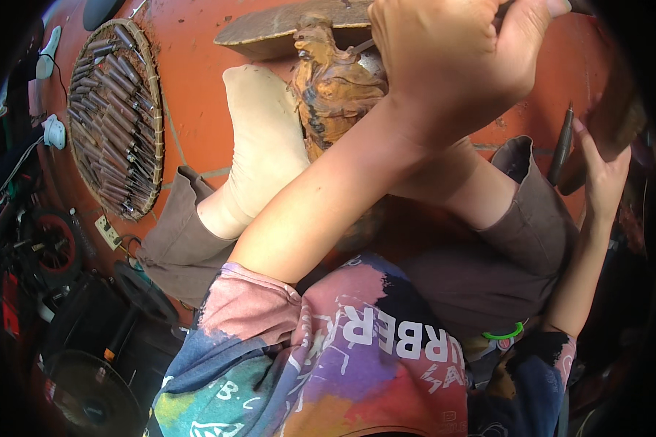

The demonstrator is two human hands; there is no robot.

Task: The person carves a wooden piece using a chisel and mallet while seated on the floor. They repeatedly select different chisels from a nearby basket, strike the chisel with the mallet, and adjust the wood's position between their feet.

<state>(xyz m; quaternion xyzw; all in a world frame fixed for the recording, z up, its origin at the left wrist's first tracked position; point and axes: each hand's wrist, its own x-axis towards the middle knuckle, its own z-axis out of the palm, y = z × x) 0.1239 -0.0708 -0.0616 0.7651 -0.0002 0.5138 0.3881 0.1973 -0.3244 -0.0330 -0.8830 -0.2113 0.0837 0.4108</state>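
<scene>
My left hand [444, 51] is raised at the top, over the right side of a carved wooden figure [335, 95] with a glossy yellow-brown surface. Its fingers are curled out of sight, and the thumb reaches to the right. A thin grey strip by the carving runs toward this hand, but I cannot make out what is gripped. At the far right my right hand [606, 178] is closed on a blurred brown wooden block [614, 120], its thumb along the near side. A dark slim tool [562, 146] stands out just left of that hand.
A round woven tray [157, 109] of wooden-handled carving tools [113, 120] lies on the red tile floor [197, 109]. My socked foot [262, 116] braces beside the carving. Behind it lies a long wooden board [262, 36]. A power socket [108, 231] and fan [95, 393] are at left.
</scene>
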